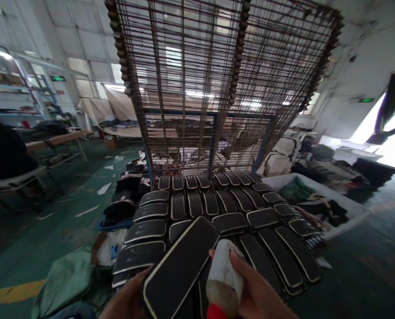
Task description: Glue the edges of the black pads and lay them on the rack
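My left hand (128, 296) grips a black rectangular panel (183, 266) with rounded corners and a pale line along its edge. The panel is tilted, its far end up and to the right; most of my left fingers are hidden beneath it. In my right hand (255, 285) is a white squeeze bottle (224, 274) with a red tip, fingers wrapped round it and the tip pointing down toward me. The bottle is close to the panel's right edge; contact cannot be made out. Beneath both hands lie many similar black panels (228, 222), arranged in rows and stacked.
Behind the panels stands a tall tilted wire rack (184, 88). To the right is a white bin (345, 208) holding cloth. Green fabric (69, 277) lies at lower left, near an open box (99, 248). A person in dark clothing (4, 150) sits at far left beside a table (59, 138).
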The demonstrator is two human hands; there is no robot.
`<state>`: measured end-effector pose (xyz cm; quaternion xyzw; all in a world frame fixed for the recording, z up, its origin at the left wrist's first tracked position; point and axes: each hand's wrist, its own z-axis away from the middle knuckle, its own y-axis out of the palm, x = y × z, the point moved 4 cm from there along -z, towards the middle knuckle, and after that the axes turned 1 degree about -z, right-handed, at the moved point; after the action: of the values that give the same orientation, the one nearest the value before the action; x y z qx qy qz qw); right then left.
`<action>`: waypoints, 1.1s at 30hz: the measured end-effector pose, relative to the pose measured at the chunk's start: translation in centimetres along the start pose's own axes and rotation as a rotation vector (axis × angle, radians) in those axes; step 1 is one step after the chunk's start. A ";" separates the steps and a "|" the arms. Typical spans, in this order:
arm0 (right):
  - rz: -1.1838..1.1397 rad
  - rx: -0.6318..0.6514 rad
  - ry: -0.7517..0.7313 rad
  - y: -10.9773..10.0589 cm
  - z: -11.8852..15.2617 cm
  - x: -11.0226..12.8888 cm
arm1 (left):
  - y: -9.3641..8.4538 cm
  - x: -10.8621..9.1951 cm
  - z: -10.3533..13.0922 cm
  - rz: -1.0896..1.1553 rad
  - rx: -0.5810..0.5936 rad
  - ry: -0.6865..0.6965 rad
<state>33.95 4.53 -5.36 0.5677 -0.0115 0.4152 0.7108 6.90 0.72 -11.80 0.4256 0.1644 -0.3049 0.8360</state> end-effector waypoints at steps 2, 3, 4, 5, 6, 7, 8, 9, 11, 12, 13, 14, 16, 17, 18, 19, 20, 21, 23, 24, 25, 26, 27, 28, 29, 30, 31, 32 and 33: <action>0.094 0.024 -0.003 0.7 0.1 1.2 | 2.5 -3.3 1.3 -0.294 0.135 0.022; 0.139 0.041 0.007 1.1 0.0 1.5 | 4.1 -4.5 1.8 -0.397 0.197 -0.004; 0.180 0.056 0.019 1.5 -0.1 1.6 | 5.6 -5.4 2.2 -0.478 0.245 -0.017; 0.216 0.068 0.030 1.9 -0.3 1.5 | 7.0 -6.1 2.4 -0.535 0.259 -0.011; 0.248 0.077 0.036 2.3 -0.5 1.4 | 8.4 -6.5 2.6 -0.564 0.280 -0.014; 0.275 0.086 0.040 2.7 -0.8 1.2 | 9.6 -6.6 2.5 -0.587 0.302 -0.018; 0.296 0.096 0.041 3.0 -1.0 0.9 | 10.7 -6.6 2.4 -0.608 0.318 -0.017; 0.310 0.105 0.037 3.3 -1.1 0.8 | 11.5 -6.5 2.3 -0.632 0.332 -0.015; 0.327 0.119 0.023 3.6 -1.2 0.8 | 12.6 -6.2 2.1 -0.682 0.342 0.006; 0.331 0.120 0.014 3.7 -1.1 1.0 | 12.7 -6.2 2.1 -0.699 0.345 0.021; 0.335 0.115 -0.005 3.7 -0.9 1.5 | 12.8 -6.3 2.2 -0.703 0.353 0.030; 0.336 0.102 -0.037 3.7 -0.6 2.3 | 12.7 -6.4 2.4 -0.694 0.367 0.033; 0.332 0.061 -0.139 3.7 0.1 4.4 | 12.3 -6.8 3.0 -0.676 0.412 0.022; 0.327 0.038 -0.213 3.8 0.5 5.7 | 12.0 -7.0 3.4 -0.671 0.431 0.009; 0.326 0.020 -0.292 4.0 0.9 6.9 | 11.8 -7.2 3.7 -0.661 0.443 -0.010; 0.334 0.010 -0.375 4.3 1.3 8.2 | 11.5 -7.4 4.1 -0.646 0.449 -0.040; 0.351 0.005 -0.452 4.6 1.6 9.3 | 11.4 -7.5 4.4 -0.625 0.447 -0.073; 0.367 0.006 -0.516 5.0 1.8 10.1 | 11.3 -7.5 4.7 -0.611 0.446 -0.108; 0.409 0.031 -0.604 5.9 2.0 11.2 | 11.3 -7.4 5.2 -0.642 0.465 -0.158; 0.431 0.051 -0.629 6.3 2.0 11.5 | 11.4 -7.3 5.5 -0.690 0.493 -0.169; 0.454 0.071 -0.642 6.6 1.9 11.5 | 11.5 -7.2 5.7 -0.749 0.524 -0.173; 0.476 0.088 -0.648 6.9 1.9 11.5 | 11.7 -7.1 6.0 -0.801 0.552 -0.179; 0.493 0.098 -0.650 7.2 1.8 11.4 | 11.8 -7.0 6.2 -0.836 0.570 -0.188; 0.506 0.104 -0.651 7.3 1.7 11.3 | 11.9 -6.9 6.4 -0.849 0.577 -0.200; 0.517 0.108 -0.650 7.5 1.5 11.1 | 12.0 -6.8 6.5 -0.850 0.579 -0.213; 0.526 0.110 -0.650 7.6 1.4 11.0 | 12.0 -6.8 6.6 -0.847 0.583 -0.227; 0.533 0.113 -0.651 7.6 1.4 10.9 | 12.0 -6.7 6.6 -0.846 0.589 -0.236; 0.539 0.114 -0.654 7.7 1.3 10.8 | 12.0 -6.7 6.6 -0.849 0.597 -0.240; 0.543 0.115 -0.654 7.7 1.3 10.8 | 11.9 -6.8 6.6 -0.858 0.602 -0.237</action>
<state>36.97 9.73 6.50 0.6845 -0.3622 0.3854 0.5017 9.61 3.26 2.96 0.5040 0.1335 -0.6987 0.4899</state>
